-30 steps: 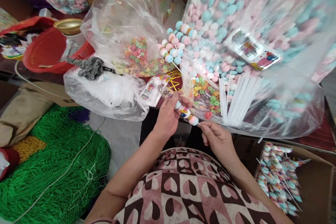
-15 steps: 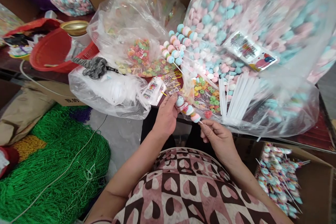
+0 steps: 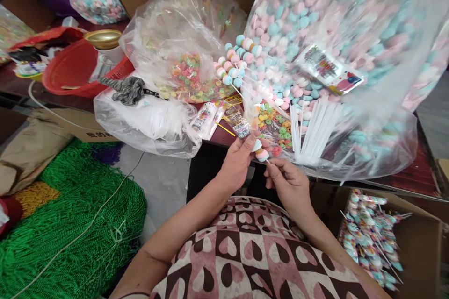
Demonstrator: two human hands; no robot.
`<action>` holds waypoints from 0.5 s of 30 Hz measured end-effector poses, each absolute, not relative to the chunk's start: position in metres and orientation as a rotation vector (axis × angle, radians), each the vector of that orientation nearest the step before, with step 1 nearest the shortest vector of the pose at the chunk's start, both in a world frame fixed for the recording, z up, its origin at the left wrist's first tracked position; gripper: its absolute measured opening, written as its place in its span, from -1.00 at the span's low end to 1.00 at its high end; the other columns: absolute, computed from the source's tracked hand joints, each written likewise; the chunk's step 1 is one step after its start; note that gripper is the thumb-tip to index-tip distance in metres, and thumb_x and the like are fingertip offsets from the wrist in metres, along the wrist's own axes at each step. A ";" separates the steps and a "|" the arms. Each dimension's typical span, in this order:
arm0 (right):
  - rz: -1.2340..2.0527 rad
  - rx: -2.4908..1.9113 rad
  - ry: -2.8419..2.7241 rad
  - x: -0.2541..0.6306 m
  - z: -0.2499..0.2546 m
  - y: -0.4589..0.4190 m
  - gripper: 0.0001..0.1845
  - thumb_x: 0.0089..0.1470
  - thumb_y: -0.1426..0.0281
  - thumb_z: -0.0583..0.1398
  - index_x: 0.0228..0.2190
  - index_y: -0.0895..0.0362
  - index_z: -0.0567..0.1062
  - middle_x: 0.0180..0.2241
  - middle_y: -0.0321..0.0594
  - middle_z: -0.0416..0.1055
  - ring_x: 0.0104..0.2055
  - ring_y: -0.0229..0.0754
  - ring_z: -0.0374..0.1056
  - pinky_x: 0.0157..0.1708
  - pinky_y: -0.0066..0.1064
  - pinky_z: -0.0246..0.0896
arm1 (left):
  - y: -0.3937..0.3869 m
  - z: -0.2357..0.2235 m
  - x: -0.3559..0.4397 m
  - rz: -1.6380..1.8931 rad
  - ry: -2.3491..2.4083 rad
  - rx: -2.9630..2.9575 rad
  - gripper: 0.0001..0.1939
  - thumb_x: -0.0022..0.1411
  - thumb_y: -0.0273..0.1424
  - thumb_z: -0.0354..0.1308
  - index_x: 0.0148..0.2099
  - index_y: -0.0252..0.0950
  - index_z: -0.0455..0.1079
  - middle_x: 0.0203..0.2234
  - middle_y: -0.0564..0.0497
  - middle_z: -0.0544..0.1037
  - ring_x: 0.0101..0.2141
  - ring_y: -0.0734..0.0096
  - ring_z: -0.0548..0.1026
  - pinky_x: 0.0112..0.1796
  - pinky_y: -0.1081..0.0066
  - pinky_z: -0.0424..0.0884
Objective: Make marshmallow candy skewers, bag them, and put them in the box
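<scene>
My left hand [image 3: 235,164] is closed around the upper part of a candy skewer [image 3: 261,153] and the lower end of a clear printed bag [image 3: 238,120]. The bag's barcode end sticks out above my fingers; how far the skewer reaches into it is hidden. White, brown, pink and blue pieces show below my left fingers. My right hand [image 3: 288,181] pinches the skewer's thin white stick just beneath the lowest piece. Close by on the table lie a stack of printed bags [image 3: 206,120] and colourful ring candies [image 3: 275,124].
Finished-looking candy skewers [image 3: 234,63] rest against a large bag of marshmallows [image 3: 280,14]. White sticks [image 3: 317,133] lie to the right. A cardboard box [image 3: 421,252] with wrapped skewers stands lower right. Green cords [image 3: 77,224] heap at left, near a red basket [image 3: 59,74].
My left hand has moved right and down along the skewer, covering its upper pieces. The printed bag came with it. My right hand stays on the stick.
</scene>
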State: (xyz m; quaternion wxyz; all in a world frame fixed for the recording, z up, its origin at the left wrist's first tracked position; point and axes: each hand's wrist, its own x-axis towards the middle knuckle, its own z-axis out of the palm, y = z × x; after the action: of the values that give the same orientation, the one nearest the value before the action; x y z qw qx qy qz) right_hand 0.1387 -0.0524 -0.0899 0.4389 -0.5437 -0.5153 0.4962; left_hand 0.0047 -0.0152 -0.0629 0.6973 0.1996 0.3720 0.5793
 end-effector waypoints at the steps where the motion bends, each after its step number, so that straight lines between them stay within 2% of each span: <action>1: 1.294 -1.338 -1.224 0.139 -0.089 -0.052 -0.77 0.14 0.17 0.23 -0.34 0.09 0.50 -0.54 -0.36 0.40 -0.65 -0.34 0.28 -0.63 -0.48 0.17 | -0.015 -0.062 0.003 1.288 0.827 0.453 -0.62 0.10 -0.15 0.33 -0.13 -0.28 0.44 -0.43 0.03 0.57 -0.37 0.42 0.54 -0.30 0.41 0.39; 4: 1.386 -1.336 -1.170 0.142 -0.088 -0.050 -0.73 0.10 0.14 0.26 -0.32 0.10 0.53 -0.56 -0.35 0.40 -0.65 -0.34 0.27 -0.65 -0.48 0.15 | -0.010 -0.060 -0.007 1.342 0.814 0.462 -0.64 0.11 -0.17 0.33 -0.12 -0.25 0.44 -0.38 0.03 0.59 -0.34 0.41 0.54 -0.27 0.39 0.41; 10: 1.259 -1.431 -1.259 0.150 -0.090 -0.051 -0.70 0.07 0.13 0.28 -0.31 0.11 0.59 -0.58 -0.33 0.39 -0.62 -0.30 0.27 -0.59 -0.43 0.22 | 0.003 -0.060 -0.024 1.542 0.903 0.411 -0.82 0.13 -0.28 0.32 -0.26 -0.25 0.47 -0.36 0.05 0.60 -0.33 0.44 0.55 -0.22 0.41 0.43; 15: 1.271 -1.427 -1.238 0.153 -0.090 -0.050 -0.69 0.09 0.11 0.25 -0.32 0.10 0.57 -0.61 -0.37 0.34 -0.62 -0.31 0.24 -0.60 -0.44 0.20 | 0.004 -0.065 -0.026 1.568 0.949 0.328 -0.85 0.09 -0.34 0.35 -0.27 -0.25 0.49 -0.35 0.08 0.60 -0.30 0.47 0.56 -0.16 0.43 0.44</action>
State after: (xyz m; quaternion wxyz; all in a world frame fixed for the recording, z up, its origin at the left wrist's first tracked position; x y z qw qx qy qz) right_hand 0.1532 -0.0502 -0.0898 0.4190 -0.5689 -0.4936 0.5070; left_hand -0.0258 0.0038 -0.0653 0.5972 0.1414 0.4088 0.6755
